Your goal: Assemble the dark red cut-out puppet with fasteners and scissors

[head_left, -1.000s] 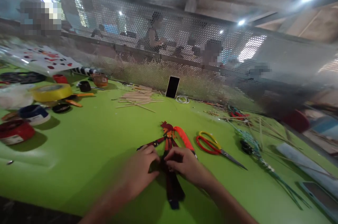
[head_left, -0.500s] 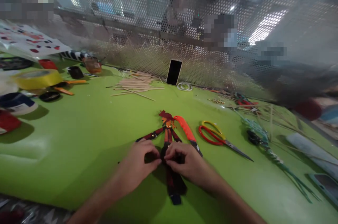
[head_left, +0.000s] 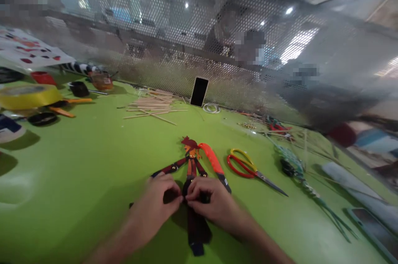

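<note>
A jointed paper puppet (head_left: 192, 168) in dark red, orange and black lies on the green table, its head away from me and its legs toward me. Small gold fasteners show at its joints. My left hand (head_left: 161, 202) pinches at the left of the puppet's waist, thumb and forefinger together. From the right, my right hand (head_left: 209, 197) pinches at the same spot, its fingertips almost meeting the left ones. What lies between the fingertips is too small to make out. An orange-handled utility knife (head_left: 213, 160) lies close beside the puppet's right side.
Scissors (head_left: 245, 164) with red and yellow handles lie right of the knife. Thin wooden sticks (head_left: 155, 104) and a propped phone (head_left: 199, 91) stand near the perforated screen. Yellow tape (head_left: 29, 97) is at left. A green braided cord (head_left: 306, 185) and another phone (head_left: 373, 226) lie at right.
The view has shifted, so the table's things appear slightly lower and further left. Both hands keep their pinch at the puppet's waist, with little visible movement against it.
</note>
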Available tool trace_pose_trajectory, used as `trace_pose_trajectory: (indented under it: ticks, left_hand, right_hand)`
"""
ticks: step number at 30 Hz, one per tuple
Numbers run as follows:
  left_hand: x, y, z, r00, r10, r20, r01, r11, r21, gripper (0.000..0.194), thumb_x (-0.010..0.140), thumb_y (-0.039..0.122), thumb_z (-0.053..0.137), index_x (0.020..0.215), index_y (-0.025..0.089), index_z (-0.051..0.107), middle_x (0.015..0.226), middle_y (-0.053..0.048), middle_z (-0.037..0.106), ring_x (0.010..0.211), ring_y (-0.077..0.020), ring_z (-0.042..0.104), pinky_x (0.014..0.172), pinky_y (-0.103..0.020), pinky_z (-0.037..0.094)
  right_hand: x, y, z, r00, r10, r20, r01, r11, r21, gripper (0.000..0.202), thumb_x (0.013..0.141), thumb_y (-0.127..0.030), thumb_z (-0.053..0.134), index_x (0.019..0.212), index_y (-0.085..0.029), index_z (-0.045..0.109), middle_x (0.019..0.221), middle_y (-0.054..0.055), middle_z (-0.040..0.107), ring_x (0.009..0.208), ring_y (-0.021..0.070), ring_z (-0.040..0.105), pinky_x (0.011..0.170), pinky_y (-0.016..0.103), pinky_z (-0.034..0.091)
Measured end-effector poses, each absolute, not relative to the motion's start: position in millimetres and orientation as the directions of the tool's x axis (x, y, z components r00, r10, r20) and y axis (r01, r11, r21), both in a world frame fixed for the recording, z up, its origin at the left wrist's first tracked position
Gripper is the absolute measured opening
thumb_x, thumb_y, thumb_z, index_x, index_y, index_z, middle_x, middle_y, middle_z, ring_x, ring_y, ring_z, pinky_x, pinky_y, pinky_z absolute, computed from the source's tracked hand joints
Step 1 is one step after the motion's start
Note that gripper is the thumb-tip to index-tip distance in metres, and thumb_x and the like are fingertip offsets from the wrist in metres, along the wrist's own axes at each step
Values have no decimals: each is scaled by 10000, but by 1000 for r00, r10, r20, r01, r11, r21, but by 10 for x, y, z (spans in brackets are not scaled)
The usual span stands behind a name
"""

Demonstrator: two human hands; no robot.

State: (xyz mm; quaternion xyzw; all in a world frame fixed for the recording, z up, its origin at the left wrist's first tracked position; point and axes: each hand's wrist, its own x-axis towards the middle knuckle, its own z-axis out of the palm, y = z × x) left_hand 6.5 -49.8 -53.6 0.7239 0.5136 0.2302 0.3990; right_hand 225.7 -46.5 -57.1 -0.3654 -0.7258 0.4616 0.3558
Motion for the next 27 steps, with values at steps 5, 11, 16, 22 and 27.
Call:
trace_pose_trajectory:
  ticks: [5, 11, 16, 22, 27]
  left_hand:
    - [127, -524, -579, 324, 946, -14, 588, -190, 786, 194, 898, 337, 579, 808, 217, 703, 917, -65, 711, 997, -291, 595, 953, -418, 412]
    - [164, -578, -360, 333, 942, -50, 637, -186, 748, 179, 889, 286, 536, 782, 210, 658, 892, -66, 694, 972, -293, 586, 955, -449, 402]
    - [124, -542, -363, 344, 937, -55, 604, -176, 777, 193, 908, 305, 543, 811, 197, 671, 907, -66, 686, 951, -275, 592, 888, -404, 413]
    - [101, -531, -393, 349, 935, -64, 562, -154, 813, 222, 925, 324, 541, 872, 183, 704, 934, -68, 696, 934, -255, 612, 857, -368, 429]
    - [112, -551, -396, 332, 943, -39, 533, -153, 832, 187, 918, 291, 556, 874, 183, 703, 973, -78, 692, 974, -261, 612, 884, -376, 443]
  right_hand:
    - [2209, -461, -634, -459, 850, 257, 203, 382, -901, 196, 726, 4, 719, 743, -191, 698, 828, -5, 722, 756, 130, 650, 731, 258, 483]
    - [2133, -481, -565, -472, 834, 287, 214, 425, -880, 234, 687, 25, 675, 708, -208, 674, 775, -20, 689, 728, 131, 627, 711, 251, 482]
    - [2133, -461, -566, -439, 862, 255, 178, 361, -915, 213, 735, -7, 686, 679, -212, 681, 809, -8, 684, 769, 141, 630, 714, 261, 485]
    - [2137, -463, -491, -400, 901, 169, 224, 275, -935, 154, 756, -46, 775, 745, -194, 736, 790, -4, 693, 768, 146, 628, 722, 264, 466]
    - [2101, -475, -432, -349, 925, 150, 280, 256, -925, 263, 710, 24, 757, 853, -194, 718, 849, -23, 627, 718, 123, 557, 636, 242, 434]
